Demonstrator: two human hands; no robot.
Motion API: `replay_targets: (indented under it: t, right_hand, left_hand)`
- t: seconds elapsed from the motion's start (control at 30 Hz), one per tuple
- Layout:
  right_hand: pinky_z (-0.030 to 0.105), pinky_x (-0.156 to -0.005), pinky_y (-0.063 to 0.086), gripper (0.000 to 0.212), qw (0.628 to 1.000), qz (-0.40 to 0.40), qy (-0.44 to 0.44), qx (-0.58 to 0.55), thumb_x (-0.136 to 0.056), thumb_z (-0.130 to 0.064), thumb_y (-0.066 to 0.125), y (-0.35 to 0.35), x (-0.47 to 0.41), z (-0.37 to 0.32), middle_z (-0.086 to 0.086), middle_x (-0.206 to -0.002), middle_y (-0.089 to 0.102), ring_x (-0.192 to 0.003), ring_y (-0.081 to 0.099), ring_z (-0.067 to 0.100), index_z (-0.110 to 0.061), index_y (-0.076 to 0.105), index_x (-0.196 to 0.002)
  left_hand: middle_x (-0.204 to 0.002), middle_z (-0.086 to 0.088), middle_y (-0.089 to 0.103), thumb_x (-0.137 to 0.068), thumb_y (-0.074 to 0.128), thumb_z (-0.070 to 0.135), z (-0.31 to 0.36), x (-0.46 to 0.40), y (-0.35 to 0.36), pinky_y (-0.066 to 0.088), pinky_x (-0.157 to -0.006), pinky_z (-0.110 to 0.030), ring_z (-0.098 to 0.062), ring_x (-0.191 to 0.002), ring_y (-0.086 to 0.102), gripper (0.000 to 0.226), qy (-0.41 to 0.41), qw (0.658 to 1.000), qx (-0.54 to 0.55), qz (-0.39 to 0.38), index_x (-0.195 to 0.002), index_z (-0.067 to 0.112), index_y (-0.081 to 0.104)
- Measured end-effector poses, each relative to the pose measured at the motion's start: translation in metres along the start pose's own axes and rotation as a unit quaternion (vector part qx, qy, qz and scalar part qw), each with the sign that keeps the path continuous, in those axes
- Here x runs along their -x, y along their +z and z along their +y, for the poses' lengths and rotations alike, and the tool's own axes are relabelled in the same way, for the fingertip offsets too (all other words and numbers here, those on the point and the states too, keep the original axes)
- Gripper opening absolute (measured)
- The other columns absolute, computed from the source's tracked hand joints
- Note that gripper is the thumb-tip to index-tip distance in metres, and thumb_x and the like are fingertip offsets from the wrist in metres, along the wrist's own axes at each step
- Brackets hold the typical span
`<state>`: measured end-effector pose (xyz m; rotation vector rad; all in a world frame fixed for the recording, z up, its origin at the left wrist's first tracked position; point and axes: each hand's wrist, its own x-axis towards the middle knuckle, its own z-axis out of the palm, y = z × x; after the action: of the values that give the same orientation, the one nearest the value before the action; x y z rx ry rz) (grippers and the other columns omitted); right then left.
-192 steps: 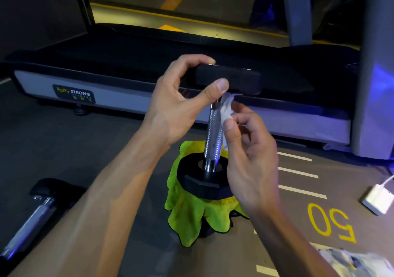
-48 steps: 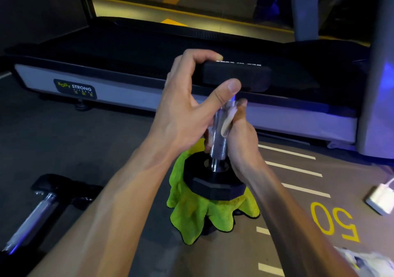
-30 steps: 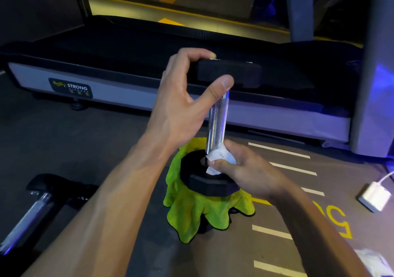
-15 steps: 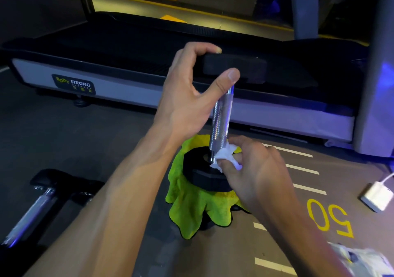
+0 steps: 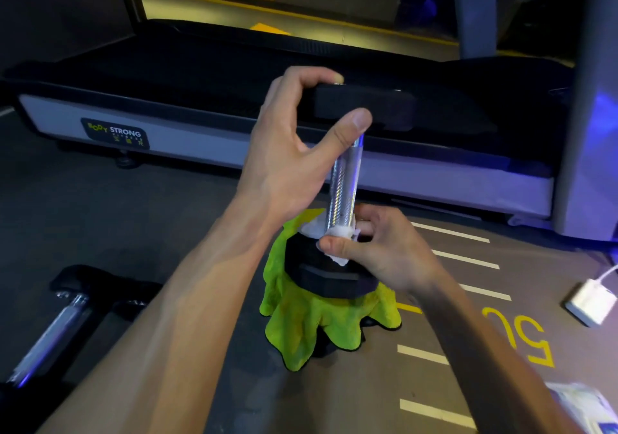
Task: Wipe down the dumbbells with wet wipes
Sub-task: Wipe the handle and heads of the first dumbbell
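Observation:
A dumbbell (image 5: 344, 186) stands upright on a lime-green cloth (image 5: 301, 323), its silver knurled handle vertical between two black heads. My left hand (image 5: 294, 152) grips the upper black head (image 5: 368, 106) between fingers and thumb. My right hand (image 5: 384, 249) pinches a white wet wipe (image 5: 337, 233) around the foot of the handle, just above the lower black head (image 5: 321, 276). A second dumbbell (image 5: 63, 320) lies on the floor at the lower left, partly out of view.
A treadmill (image 5: 200, 139) with a grey side rail runs across the back. A white charger with cable (image 5: 590, 301) lies on the floor at the right. A wipes pack (image 5: 582, 403) shows at the bottom right corner. Painted lines and a yellow "50" mark the floor.
My right hand slid the wipe down from the top of the handle to its base and now holds it wrapped there. My left hand kept its grip on the upper head.

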<state>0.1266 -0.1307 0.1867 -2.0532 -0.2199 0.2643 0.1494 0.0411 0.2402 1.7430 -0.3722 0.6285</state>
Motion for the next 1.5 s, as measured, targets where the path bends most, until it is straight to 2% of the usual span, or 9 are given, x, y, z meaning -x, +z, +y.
replay_targets:
  t: [0.2, 0.57, 0.67, 0.83, 1.0, 1.13, 1.23, 1.4, 1.5]
  right_hand:
    - [0.033, -0.060, 0.031, 0.018, 0.909, 0.159, -0.085, 0.375, -0.100, -0.039, 0.048, 0.026, 0.056, -0.025, -0.001, -0.080, 0.070, -0.076, 0.064, 0.029, -0.030, 0.063, -0.101]
    - [0.033, -0.077, 0.042, 0.031, 0.893, 0.065, -0.077, 0.439, -0.100, -0.018, 0.041, 0.053, 0.051, -0.058, 0.001, -0.109, 0.064, -0.103, 0.061, 0.030, -0.027, 0.061, -0.121]
    - [0.031, -0.062, 0.037, 0.016, 0.856, 0.112, -0.116, 0.491, -0.080, -0.011, 0.061, 0.066, 0.039, -0.061, 0.003, -0.081, 0.067, -0.078, 0.065, 0.027, -0.021, 0.069, -0.090]
    - [0.030, -0.075, 0.054, 0.028, 0.994, 0.054, -0.071, 0.057, -0.105, -0.019, 0.046, 0.028, 0.036, -0.029, 0.001, -0.096, 0.078, -0.086, 0.071, 0.017, -0.016, 0.074, -0.102]
    - [0.044, -0.092, 0.050, 0.032, 0.932, 0.269, 0.004, -0.242, -0.102, -0.018, 0.046, -0.026, 0.032, 0.000, 0.020, -0.107, 0.076, -0.099, 0.072, 0.031, -0.001, 0.074, -0.106]
    - [0.039, -0.090, 0.050, 0.036, 0.964, 0.138, 0.016, -0.228, -0.100, -0.026, 0.043, 0.012, 0.026, -0.026, -0.002, -0.085, 0.078, -0.083, 0.072, 0.011, -0.020, 0.074, -0.085]
    - [0.044, -0.102, 0.049, 0.030, 0.978, 0.096, 0.020, -0.186, -0.087, -0.042, 0.045, 0.037, 0.024, -0.037, -0.005, -0.106, 0.075, -0.106, 0.068, 0.015, -0.035, 0.072, -0.098]
    - [0.045, -0.078, 0.049, 0.052, 0.954, 0.042, 0.070, -0.289, -0.088, -0.039, 0.033, 0.021, -0.010, -0.044, 0.029, -0.085, 0.067, -0.079, 0.064, 0.038, 0.001, 0.067, -0.086]
    - [0.035, -0.060, 0.037, 0.049, 0.905, -0.026, 0.112, -0.409, -0.089, -0.032, 0.026, 0.017, -0.028, -0.056, 0.017, -0.066, 0.044, -0.054, 0.044, 0.026, 0.001, 0.058, -0.072]
  left_hand:
    - [-0.125, -0.002, 0.061, -0.089, 0.074, 0.051, 0.002, 0.003, 0.001, 0.052, -0.102, -0.038, -0.020, -0.120, 0.061, 0.038, 0.004, 1.000, 0.004, -0.006, -0.119, 0.037, 0.056]
    - [-0.124, 0.001, 0.060, -0.090, 0.075, 0.047, 0.004, 0.008, -0.002, 0.048, -0.105, -0.039, -0.017, -0.119, 0.060, 0.038, 0.010, 1.000, -0.012, -0.007, -0.120, 0.033, 0.057]
    - [-0.125, 0.001, 0.060, -0.089, 0.074, 0.049, 0.004, 0.008, -0.004, 0.049, -0.105, -0.041, -0.018, -0.120, 0.060, 0.038, 0.010, 1.000, -0.011, -0.011, -0.119, 0.035, 0.056]
    - [-0.124, -0.001, 0.062, -0.087, 0.074, 0.052, 0.003, 0.004, -0.004, 0.051, -0.104, -0.045, -0.020, -0.121, 0.061, 0.038, -0.009, 1.000, 0.001, -0.010, -0.118, 0.037, 0.057]
    - [-0.124, 0.001, 0.062, -0.087, 0.074, 0.054, 0.001, 0.001, -0.001, 0.049, -0.106, -0.048, -0.020, -0.122, 0.061, 0.038, -0.011, 1.000, -0.007, -0.007, -0.118, 0.039, 0.057]
    - [-0.124, 0.000, 0.063, -0.087, 0.075, 0.053, 0.000, 0.000, 0.000, 0.049, -0.106, -0.049, -0.019, -0.120, 0.062, 0.038, -0.012, 1.000, -0.006, -0.006, -0.118, 0.038, 0.057]
    - [-0.125, 0.000, 0.063, -0.087, 0.074, 0.054, -0.002, -0.001, -0.003, 0.049, -0.106, -0.048, -0.019, -0.121, 0.061, 0.038, -0.023, 1.000, -0.003, -0.001, -0.118, 0.039, 0.057]
    - [-0.127, -0.003, 0.062, -0.086, 0.075, 0.054, -0.005, -0.003, -0.008, 0.051, -0.106, -0.051, -0.021, -0.123, 0.060, 0.038, -0.040, 0.999, 0.020, 0.016, -0.116, 0.039, 0.059]
    - [-0.129, -0.002, 0.061, -0.086, 0.073, 0.055, -0.007, -0.003, -0.011, 0.051, -0.106, -0.051, -0.021, -0.126, 0.059, 0.038, -0.038, 0.999, 0.020, 0.003, -0.117, 0.039, 0.057]
